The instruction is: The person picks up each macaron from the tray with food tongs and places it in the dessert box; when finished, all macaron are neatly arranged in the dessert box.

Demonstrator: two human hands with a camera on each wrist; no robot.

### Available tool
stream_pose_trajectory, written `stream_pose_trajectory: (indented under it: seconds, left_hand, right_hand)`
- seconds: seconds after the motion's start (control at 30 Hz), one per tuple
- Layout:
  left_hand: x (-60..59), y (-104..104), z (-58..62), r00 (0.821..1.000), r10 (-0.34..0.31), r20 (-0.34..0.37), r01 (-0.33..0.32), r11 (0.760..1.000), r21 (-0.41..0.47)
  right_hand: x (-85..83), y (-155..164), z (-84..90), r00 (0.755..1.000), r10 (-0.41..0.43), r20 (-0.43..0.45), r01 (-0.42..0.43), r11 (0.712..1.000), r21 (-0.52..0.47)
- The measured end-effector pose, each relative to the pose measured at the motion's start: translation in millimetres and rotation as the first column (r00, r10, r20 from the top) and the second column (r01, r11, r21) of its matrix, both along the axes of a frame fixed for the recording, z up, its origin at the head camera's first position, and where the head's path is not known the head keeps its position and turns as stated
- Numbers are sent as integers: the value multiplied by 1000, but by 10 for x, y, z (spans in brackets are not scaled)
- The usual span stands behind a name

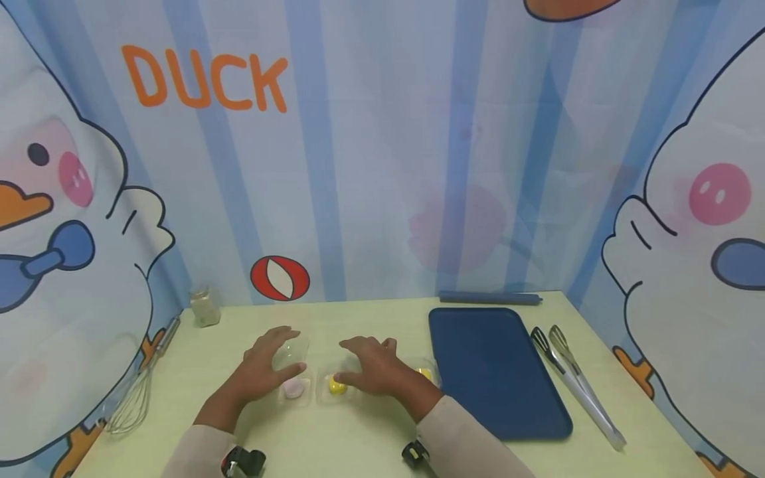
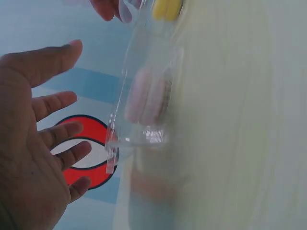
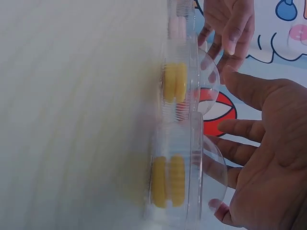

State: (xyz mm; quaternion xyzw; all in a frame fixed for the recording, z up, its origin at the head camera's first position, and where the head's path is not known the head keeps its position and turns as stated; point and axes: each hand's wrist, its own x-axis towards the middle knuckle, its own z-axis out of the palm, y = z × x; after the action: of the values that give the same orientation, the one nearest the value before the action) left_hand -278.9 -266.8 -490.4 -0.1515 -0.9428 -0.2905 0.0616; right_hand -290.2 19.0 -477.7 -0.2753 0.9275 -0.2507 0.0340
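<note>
A pink macaron (image 1: 293, 389) sits in a clear plastic box, with my left hand (image 1: 263, 365) hovering just beside and above it. Thumb and fingers of that hand are spread, holding nothing. To its right, a yellow macaron (image 1: 337, 385) is in another clear box, under the thumb side of my right hand (image 1: 379, 368). That hand has its fingers loosely extended beside a clear domed lid (image 3: 218, 170) in the right wrist view. Past the right wrist lies a second yellow macaron (image 1: 425, 374) in its own box, partly hidden by the forearm.
A blue tray (image 1: 499, 378) lies right of the boxes, with metal tongs (image 1: 582, 392) alongside and a dark blue rolling pin (image 1: 490, 298) behind. A whisk (image 1: 134, 398) and a small jar (image 1: 205, 308) are at the left edge. A duck-printed curtain (image 1: 382, 166) backs the table.
</note>
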Motion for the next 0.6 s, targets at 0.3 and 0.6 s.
stream_pose_trajectory:
  seconds: [0.3, 0.6]
  left_hand:
    - [-151, -164, -38, 996, 55, 71, -55, 998, -7]
    - [-251, -275, -85, 986, 93, 139, -95, 995, 10]
  right_hand:
    - [-82, -174, 14, 998, -38, 48, 38, 999, -14]
    - [-184, -363, 83, 996, -50, 74, 48, 999, 25]
